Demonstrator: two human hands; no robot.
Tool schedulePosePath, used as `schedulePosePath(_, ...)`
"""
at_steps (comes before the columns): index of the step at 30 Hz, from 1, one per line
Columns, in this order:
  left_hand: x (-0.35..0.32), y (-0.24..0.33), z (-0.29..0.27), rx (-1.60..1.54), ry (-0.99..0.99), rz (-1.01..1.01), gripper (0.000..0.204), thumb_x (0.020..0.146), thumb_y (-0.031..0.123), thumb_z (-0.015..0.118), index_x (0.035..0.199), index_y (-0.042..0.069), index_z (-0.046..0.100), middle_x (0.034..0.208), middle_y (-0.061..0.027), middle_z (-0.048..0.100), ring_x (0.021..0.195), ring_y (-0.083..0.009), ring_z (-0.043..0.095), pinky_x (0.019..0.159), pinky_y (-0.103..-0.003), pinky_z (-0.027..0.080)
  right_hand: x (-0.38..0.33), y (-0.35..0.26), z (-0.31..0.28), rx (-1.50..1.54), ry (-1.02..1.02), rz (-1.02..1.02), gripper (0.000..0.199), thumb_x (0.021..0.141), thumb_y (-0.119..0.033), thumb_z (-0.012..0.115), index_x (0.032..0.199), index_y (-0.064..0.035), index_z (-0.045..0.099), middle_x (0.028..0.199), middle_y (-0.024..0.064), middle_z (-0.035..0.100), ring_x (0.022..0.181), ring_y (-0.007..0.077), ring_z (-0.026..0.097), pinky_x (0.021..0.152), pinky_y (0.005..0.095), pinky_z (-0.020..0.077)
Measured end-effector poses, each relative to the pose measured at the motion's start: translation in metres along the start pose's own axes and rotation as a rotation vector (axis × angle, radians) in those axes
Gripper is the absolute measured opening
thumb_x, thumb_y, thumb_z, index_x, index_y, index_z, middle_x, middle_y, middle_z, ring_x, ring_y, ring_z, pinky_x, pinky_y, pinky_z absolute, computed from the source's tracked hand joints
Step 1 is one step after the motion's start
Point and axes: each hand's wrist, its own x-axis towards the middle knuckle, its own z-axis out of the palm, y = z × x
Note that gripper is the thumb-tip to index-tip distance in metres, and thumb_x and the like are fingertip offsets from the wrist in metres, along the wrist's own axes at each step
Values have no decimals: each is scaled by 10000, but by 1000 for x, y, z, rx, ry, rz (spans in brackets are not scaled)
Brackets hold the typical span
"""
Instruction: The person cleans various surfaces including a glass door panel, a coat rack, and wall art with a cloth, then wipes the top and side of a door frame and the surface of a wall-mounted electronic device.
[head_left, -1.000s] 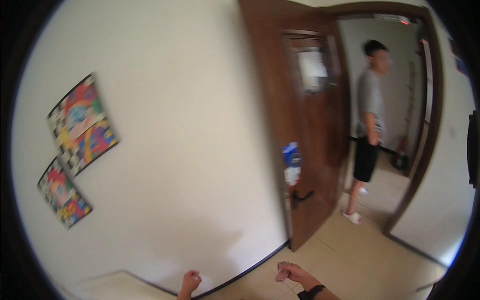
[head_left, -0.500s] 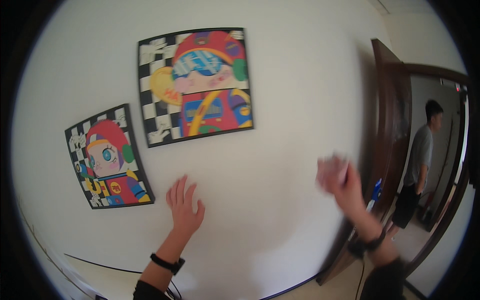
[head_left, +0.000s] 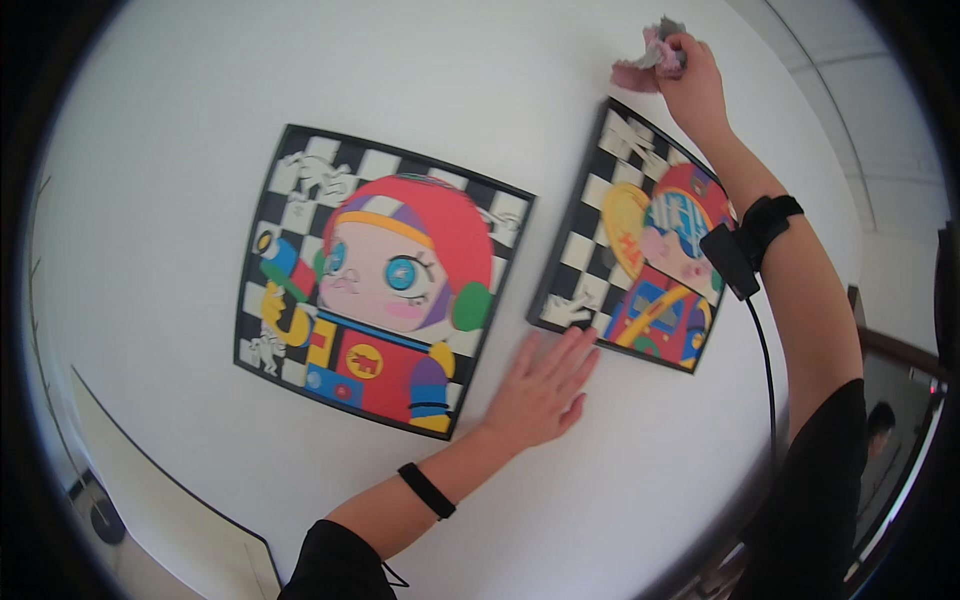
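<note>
Two black-framed cartoon pictures hang on a white wall. In the right-hand picture (head_left: pixel 655 250) a figure wears blue goggles over a checkered background. The left-hand picture (head_left: pixel 385 290) has a figure with a red helmet and blue eyes. My right hand (head_left: pixel 697 85), raised at the top, is closed on a crumpled pink and grey cloth (head_left: pixel 650 65) just above the right picture's top edge. Fingers outstretched, my left hand (head_left: pixel 540 390) lies against the wall, its fingertips at the lower left corner of the right picture's frame. My right forearm covers part of that picture's right side.
A doorway (head_left: pixel 900 350) stands at the lower right, with a person (head_left: pixel 880 425) partly visible in it. At the lower left is a pale, dark-edged panel (head_left: pixel 180 520). A black cable (head_left: pixel 768 370) hangs from the band on my right wrist.
The view has turned, so both pictures sit further right and tilted. My right hand has risen above the right picture with the cloth. My left hand has reached that picture's lower corner.
</note>
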Motion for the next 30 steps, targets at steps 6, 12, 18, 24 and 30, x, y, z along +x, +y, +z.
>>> schedulePosePath(6,-7,-7,-2,-9,22,-2,522,875,278,539,1340,44,504,1540,-116,344,1440,-237,293,1140,-519,241,-15,-25,40,150,-426,233,417,810,-192,681,1212,-115,607,978,176,695,922,325,670,826,393,517)
schedulePosePath(12,-4,-1,7,47,16,-1,533,875,298,546,1346,52,506,1545,-103,346,1446,-234,290,1148,-507,219,-26,-8,32,187,-483,87,442,845,-323,649,1204,-65,634,1018,190,699,948,351,671,855,393,513)
schedulePosePath(18,-4,1,10,79,50,-13,580,869,322,569,1376,57,477,1536,-95,362,1437,-231,298,1142,-478,215,-26,-8,30,94,-474,119,435,867,-343,638,1165,-26,640,999,179,701,910,296,675,835,369,509)
schedulePosePath(24,2,11,7,133,64,-51,643,858,319,594,1422,52,436,1512,-78,392,1406,-217,334,1038,-433,308,-38,6,11,73,-449,149,431,836,-371,631,1130,-58,667,987,197,704,928,351,679,835,407,522)
schedulePosePath(30,6,17,7,176,14,-72,647,851,300,623,1422,62,434,1495,-81,404,1400,-220,341,1020,-447,330,-62,50,-12,124,-473,176,398,831,-359,612,1069,-47,678,909,193,710,859,353,686,794,428,532)
